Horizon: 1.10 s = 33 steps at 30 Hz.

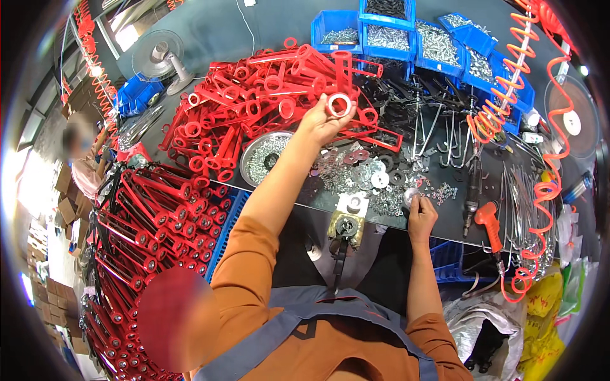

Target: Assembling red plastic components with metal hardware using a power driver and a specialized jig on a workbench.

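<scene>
My left hand point(323, 122) reaches to the front of the red heap and closes around the ring end of a red metal frame part point(344, 70). The part tilts up, its round opening turned toward me. At the bench's front edge, my right hand point(421, 219) pinches a small, pale round metal disc point(412, 194); its exact kind is unclear. Loose washers and nuts point(387, 202) lie beside those fingers. Between my arms, a fixture point(347, 224) with a round metal seat sits at the bench edge.
Red frame parts point(222, 105) are heaped behind a round metal tray point(246, 166) of small hardware. Blue bins point(438, 47) stand at the back. An orange-handled power tool point(489, 222) and coiled red hoses point(548, 190) are at right. Finished-looking red assemblies point(152, 235) fill the left.
</scene>
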Motion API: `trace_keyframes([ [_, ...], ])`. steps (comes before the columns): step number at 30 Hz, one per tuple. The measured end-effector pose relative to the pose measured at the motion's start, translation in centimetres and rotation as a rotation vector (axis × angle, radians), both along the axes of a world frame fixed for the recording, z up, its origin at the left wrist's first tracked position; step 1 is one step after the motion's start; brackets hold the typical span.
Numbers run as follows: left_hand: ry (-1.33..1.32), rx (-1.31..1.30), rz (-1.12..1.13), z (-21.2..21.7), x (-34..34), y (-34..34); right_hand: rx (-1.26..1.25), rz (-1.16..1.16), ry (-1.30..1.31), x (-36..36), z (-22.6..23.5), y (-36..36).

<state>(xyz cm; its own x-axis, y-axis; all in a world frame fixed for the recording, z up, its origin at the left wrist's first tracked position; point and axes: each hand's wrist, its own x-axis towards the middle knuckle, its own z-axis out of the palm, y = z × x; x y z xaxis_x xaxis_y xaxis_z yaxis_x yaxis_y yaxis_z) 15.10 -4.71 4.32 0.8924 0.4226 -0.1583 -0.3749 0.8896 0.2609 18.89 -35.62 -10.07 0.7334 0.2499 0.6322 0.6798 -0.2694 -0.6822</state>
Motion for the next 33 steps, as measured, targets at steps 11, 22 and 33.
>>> trace_keyframes([
  [11, 0.031, -0.06, -0.148, -1.5, -12.9, -6.3, 0.057, -0.005, -0.094, -0.7, 0.6, 0.8],
  [22, -0.193, 0.657, -0.433, -1.9, -20.2, -9.4, 0.293, 0.083, 0.438, -0.8, 0.3, 0.7],
  [33, 0.095, 1.563, -0.115, -8.0, -18.1, -10.2, 0.006, 0.338, 0.303, -11.0, 5.6, 0.3],
])
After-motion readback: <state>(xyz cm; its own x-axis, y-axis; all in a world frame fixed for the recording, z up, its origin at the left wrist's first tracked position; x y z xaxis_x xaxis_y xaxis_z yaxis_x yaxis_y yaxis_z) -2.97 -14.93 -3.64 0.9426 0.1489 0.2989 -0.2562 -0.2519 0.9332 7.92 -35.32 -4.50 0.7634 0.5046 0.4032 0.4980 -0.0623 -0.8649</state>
